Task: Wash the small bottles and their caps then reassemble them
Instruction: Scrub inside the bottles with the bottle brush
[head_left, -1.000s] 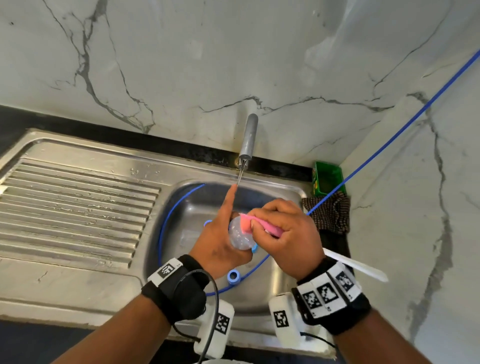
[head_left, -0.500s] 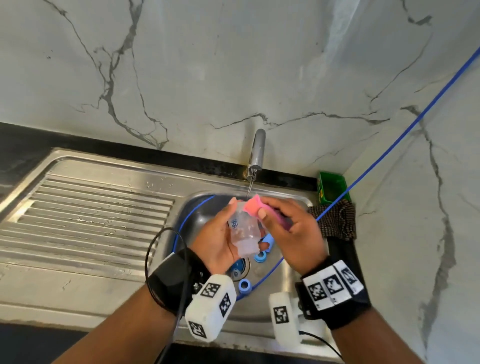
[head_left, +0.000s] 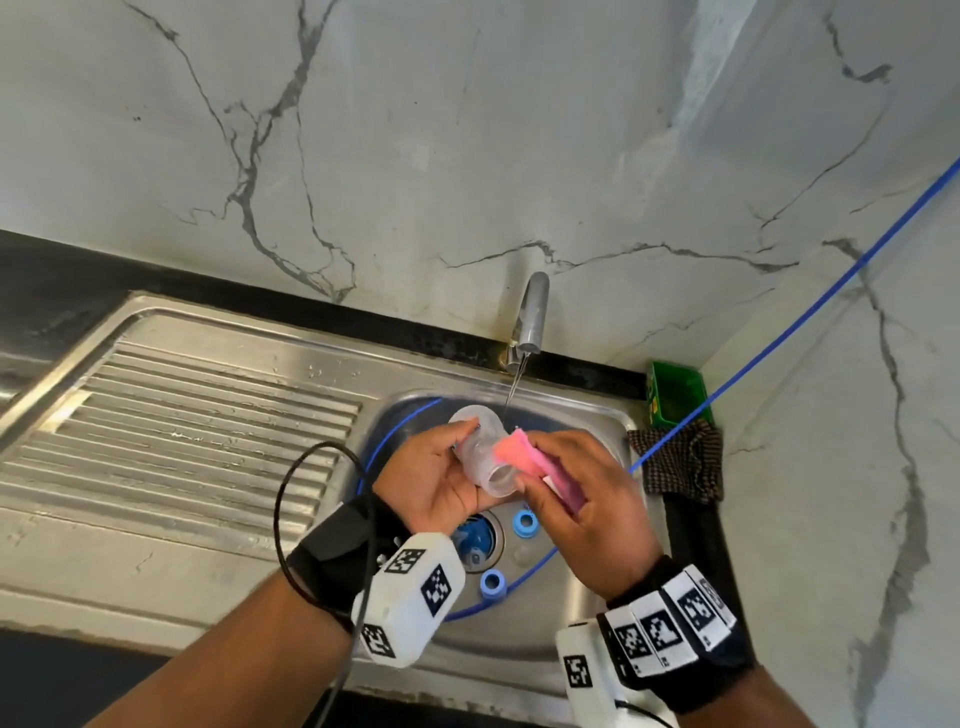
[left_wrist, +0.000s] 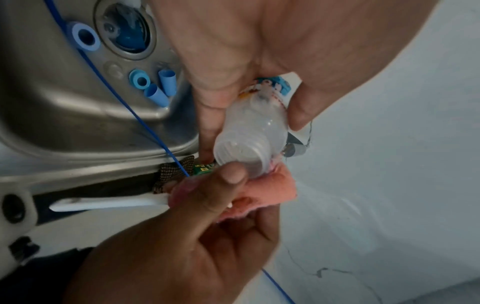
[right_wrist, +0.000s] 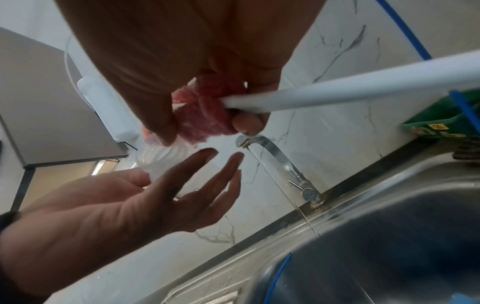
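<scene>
My left hand pinches a small clear bottle over the sink basin. The bottle is tilted, base toward the tap and open mouth toward me. The left wrist view shows the uncapped bottle held between thumb and fingers. My right hand grips a pink sponge brush by its white handle and presses the sponge against the bottle's neck. Loose blue caps lie on the basin floor, with more blue caps near the drain.
The tap runs a thin stream just behind the bottle. A blue cable crosses from the right wall into the basin. A green box and a dark checked cloth sit at the sink's right corner. A ribbed drainboard lies left.
The left hand turned the bottle from roughly upright to tilted, mouth toward me. The sponge moved from the top of the bottle to its neck.
</scene>
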